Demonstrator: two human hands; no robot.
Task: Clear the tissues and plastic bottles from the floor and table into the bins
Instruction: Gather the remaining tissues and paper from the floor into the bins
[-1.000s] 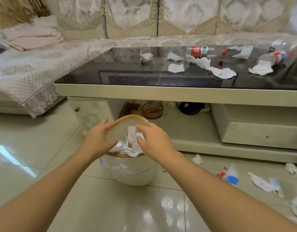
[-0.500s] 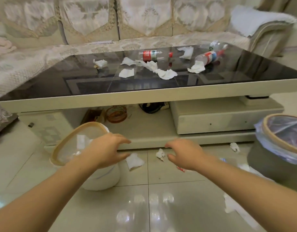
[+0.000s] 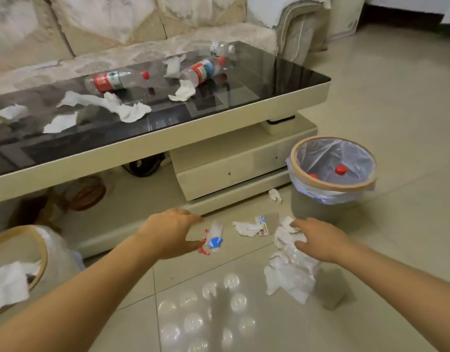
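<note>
My left hand (image 3: 171,232) hovers empty, fingers spread, just left of a crushed plastic bottle (image 3: 213,237) with a blue and red label on the floor. My right hand (image 3: 320,240) reaches over a pile of white tissues and clear plastic (image 3: 290,273), fingertips at the tissue (image 3: 286,224), holding nothing. Another tissue (image 3: 246,228) lies between the hands. The white bin (image 3: 44,252) at the left holds tissues. The grey bin (image 3: 320,207) at the right holds red-capped bottles. On the black table (image 3: 269,72) lie three bottles (image 3: 117,81) (image 3: 201,69) (image 3: 221,48) and several tissues (image 3: 132,111).
A cream sofa (image 3: 117,29) stands behind the table. Under the table are a drawer unit (image 3: 218,171), an amber glass dish (image 3: 88,193) and a dark cable (image 3: 145,165). A small tissue (image 3: 275,195) lies by the grey bin. Tiled floor stretches to the right.
My view has swung right, away from the white bin. Both hands left the bin, empty, and moved down toward the bottle and tissues on the floor.
</note>
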